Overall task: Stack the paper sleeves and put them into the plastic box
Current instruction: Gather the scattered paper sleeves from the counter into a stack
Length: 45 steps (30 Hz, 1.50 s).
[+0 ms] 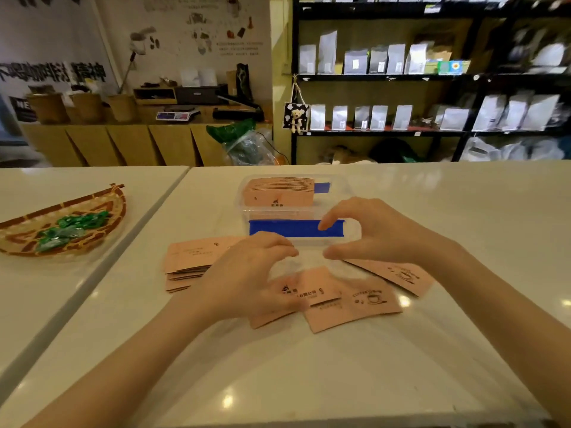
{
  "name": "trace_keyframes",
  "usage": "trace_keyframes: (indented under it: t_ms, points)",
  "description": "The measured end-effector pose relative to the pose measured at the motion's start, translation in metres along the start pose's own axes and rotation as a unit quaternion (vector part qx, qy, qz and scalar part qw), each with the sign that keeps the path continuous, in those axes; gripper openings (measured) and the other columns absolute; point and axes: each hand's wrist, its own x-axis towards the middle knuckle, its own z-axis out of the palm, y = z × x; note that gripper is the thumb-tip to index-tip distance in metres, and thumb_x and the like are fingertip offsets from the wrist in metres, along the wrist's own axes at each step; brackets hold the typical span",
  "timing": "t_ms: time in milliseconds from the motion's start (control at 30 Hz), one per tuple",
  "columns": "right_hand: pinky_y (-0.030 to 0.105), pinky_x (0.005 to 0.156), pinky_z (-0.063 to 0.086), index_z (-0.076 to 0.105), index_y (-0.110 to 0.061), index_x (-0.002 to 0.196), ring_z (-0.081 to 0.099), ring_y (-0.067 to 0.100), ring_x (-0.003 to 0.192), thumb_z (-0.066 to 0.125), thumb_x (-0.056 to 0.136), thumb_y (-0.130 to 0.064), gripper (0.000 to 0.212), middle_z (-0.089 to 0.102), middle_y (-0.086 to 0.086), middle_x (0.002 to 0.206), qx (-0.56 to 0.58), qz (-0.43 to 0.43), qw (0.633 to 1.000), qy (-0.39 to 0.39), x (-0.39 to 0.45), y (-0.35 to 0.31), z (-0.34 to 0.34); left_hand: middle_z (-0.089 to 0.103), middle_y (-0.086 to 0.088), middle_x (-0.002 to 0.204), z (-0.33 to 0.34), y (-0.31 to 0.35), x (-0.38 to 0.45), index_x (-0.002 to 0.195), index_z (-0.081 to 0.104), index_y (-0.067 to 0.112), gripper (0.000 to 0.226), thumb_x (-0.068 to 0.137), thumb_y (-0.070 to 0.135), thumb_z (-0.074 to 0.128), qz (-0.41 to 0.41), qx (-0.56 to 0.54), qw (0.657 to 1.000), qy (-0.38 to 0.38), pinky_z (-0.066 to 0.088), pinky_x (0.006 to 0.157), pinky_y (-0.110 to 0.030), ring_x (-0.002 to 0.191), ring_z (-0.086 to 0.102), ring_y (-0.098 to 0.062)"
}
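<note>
Partway, we judge: one stack of sleeves already sits in the plastic box, beyond both hands. Left hand and right hand have a released grip, holding nothing. Loose sleeves remain on the counter beneath them, a small pile left of the left hand.

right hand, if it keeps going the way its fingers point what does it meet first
Probably the left hand: the right hand points leftward, fingertips nearly facing it. The plastic box sits just behind, but depth is unclear.
</note>
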Motion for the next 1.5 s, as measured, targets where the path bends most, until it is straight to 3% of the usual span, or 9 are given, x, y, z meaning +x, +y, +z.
trace_keyframes:
  t_ms: [133, 333, 700, 933, 1100, 1267, 1400, 1500]
  points:
    - [0.019, 0.079, 0.033, 0.053, -0.035, 0.11, 0.041, 0.005, 0.101, 0.07, 0.065, -0.049, 0.051, 0.05, -0.014, 0.113, -0.018, 0.098, 0.994, -0.047, -0.024, 0.021, -0.006, 0.041, 0.011, 0.134, 0.002, 0.009, 0.012, 0.127, 0.041, 0.029, 0.083, 0.057, 0.072, 0.055, -0.007, 0.063, 0.996, -0.059, 0.029, 0.099, -0.027, 0.121, 0.032, -0.008]
    - [0.034, 0.094, 0.04, 0.046, -0.027, 0.124, 0.041, 0.016, 0.115, 0.07, 0.059, -0.057, 0.076, 0.046, -0.003, 0.128, -0.073, 0.195, 0.975, -0.071, -0.047, 0.043, -0.003, 0.041, 0.01, 0.132, -0.001, 0.003, 0.009, 0.121, 0.048, 0.028, 0.079, 0.058, 0.074, 0.052, -0.021, 0.11, 0.987, -0.112, 0.03, 0.101, -0.028, 0.121, 0.029, -0.009]
    - [0.03, 0.084, 0.043, 0.056, -0.019, 0.115, 0.046, 0.017, 0.106, 0.066, 0.06, -0.06, 0.069, 0.052, 0.001, 0.12, -0.054, 0.219, 0.974, -0.028, -0.054, 0.061, 0.004, 0.044, 0.011, 0.129, 0.002, 0.007, 0.008, 0.117, 0.053, 0.029, 0.066, 0.063, 0.067, 0.056, -0.031, 0.097, 0.989, -0.109, 0.029, 0.1, -0.027, 0.121, 0.03, -0.009]
    - [0.027, 0.079, 0.04, 0.057, -0.023, 0.11, 0.045, 0.013, 0.1, 0.071, 0.059, -0.051, 0.059, 0.054, -0.004, 0.115, -0.053, 0.168, 0.983, 0.06, -0.048, 0.054, -0.003, 0.048, 0.011, 0.123, -0.005, 0.005, 0.003, 0.119, 0.049, 0.028, 0.067, 0.062, 0.061, 0.061, -0.023, 0.046, 0.998, -0.019, 0.036, 0.095, -0.026, 0.111, 0.038, -0.005]
    - [0.026, 0.076, 0.047, 0.058, -0.023, 0.101, 0.051, 0.016, 0.094, 0.074, 0.059, -0.045, 0.05, 0.056, -0.003, 0.104, -0.044, 0.149, 0.987, 0.039, -0.043, 0.039, -0.022, 0.046, 0.02, 0.101, -0.018, -0.003, -0.005, 0.115, 0.045, 0.036, 0.061, 0.061, 0.055, 0.067, -0.022, -0.003, 0.996, 0.082, 0.035, 0.069, -0.012, 0.09, 0.042, -0.001]
    - [0.019, 0.067, 0.048, 0.062, -0.024, 0.099, 0.054, 0.012, 0.082, 0.074, 0.058, -0.045, 0.048, 0.058, -0.009, 0.094, -0.032, 0.107, 0.994, 0.004, -0.036, 0.016, -0.043, 0.051, 0.01, 0.109, -0.03, -0.03, -0.009, 0.119, 0.048, 0.034, 0.069, 0.058, 0.058, 0.067, -0.059, 0.01, 0.993, 0.1, 0.042, 0.077, -0.024, 0.093, 0.044, -0.007]
    - [0.016, 0.063, 0.043, 0.06, -0.026, 0.102, 0.051, 0.007, 0.085, 0.073, 0.059, -0.046, 0.049, 0.056, -0.011, 0.097, -0.011, 0.031, 0.997, 0.069, -0.018, -0.005, -0.043, 0.049, 0.006, 0.112, -0.036, -0.054, -0.015, 0.121, 0.048, 0.029, 0.072, 0.058, 0.057, 0.068, -0.117, 0.022, 0.989, 0.085, 0.039, 0.079, -0.026, 0.095, 0.041, -0.009]
    - [0.016, 0.068, 0.042, 0.058, -0.026, 0.107, 0.049, 0.006, 0.088, 0.071, 0.06, -0.048, 0.053, 0.052, -0.012, 0.102, 0.001, -0.032, 0.992, 0.123, 0.002, -0.021, -0.033, 0.05, 0.002, 0.119, -0.037, -0.07, -0.021, 0.125, 0.044, 0.027, 0.075, 0.059, 0.052, 0.07, -0.161, 0.018, 0.984, 0.08, 0.04, 0.083, -0.028, 0.098, 0.041, -0.011]
